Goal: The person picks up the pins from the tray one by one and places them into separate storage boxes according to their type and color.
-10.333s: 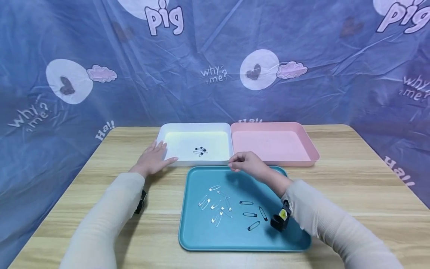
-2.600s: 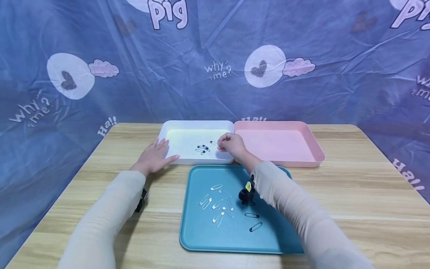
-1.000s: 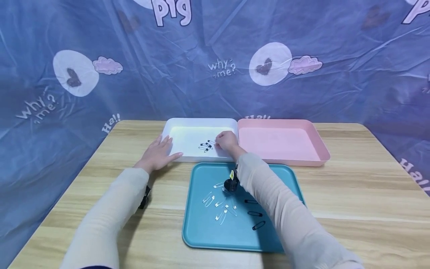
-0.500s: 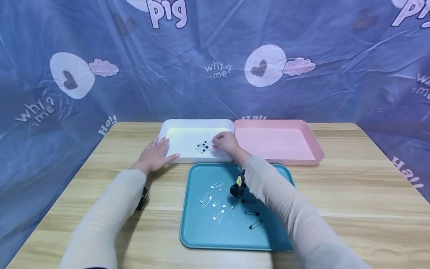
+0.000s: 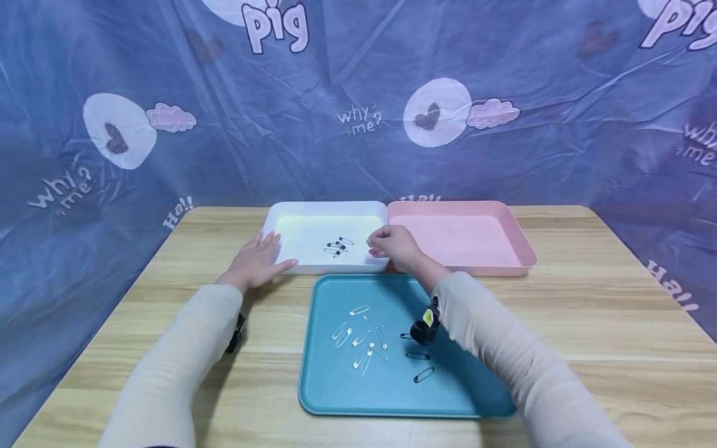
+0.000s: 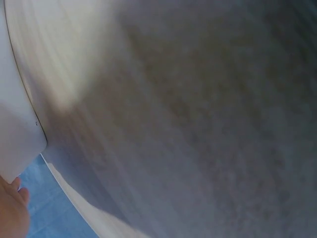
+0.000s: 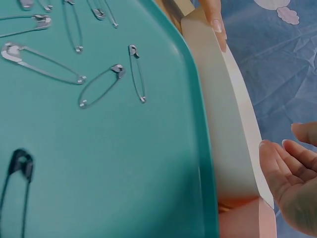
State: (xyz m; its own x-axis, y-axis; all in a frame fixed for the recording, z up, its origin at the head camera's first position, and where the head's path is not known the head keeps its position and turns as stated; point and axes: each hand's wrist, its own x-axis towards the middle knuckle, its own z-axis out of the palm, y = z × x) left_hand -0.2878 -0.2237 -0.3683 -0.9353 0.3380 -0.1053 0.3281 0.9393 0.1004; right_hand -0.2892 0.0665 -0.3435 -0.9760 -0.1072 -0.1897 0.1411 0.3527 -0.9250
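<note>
My left hand (image 5: 256,262) lies with spread fingers on the left rim of the white tray (image 5: 299,233). Inside that tray is a small cluster of black safety pins (image 5: 339,247). Over the tray's right end hovers my right hand (image 5: 399,246), its fingers loosely bent. The right wrist view shows its thumb and fingers apart, with nothing held. On the teal tray (image 5: 358,401) nearer me, several silver safety pins (image 7: 117,70) are scattered at the left. Three black safety pins (image 5: 427,357) lie right of them, one partly covered by the black wrist camera (image 5: 424,333).
A pink tray (image 5: 459,239) stands against the white tray's right side, behind the teal one. All three sit on a wooden table (image 5: 582,298). A blue printed cloth (image 5: 358,162) hangs behind the table's far edge.
My right hand has carried a black safety pin from the teal tray to the white one, let it go beside the others, and drawn back to the right. My left hand stays put.
</note>
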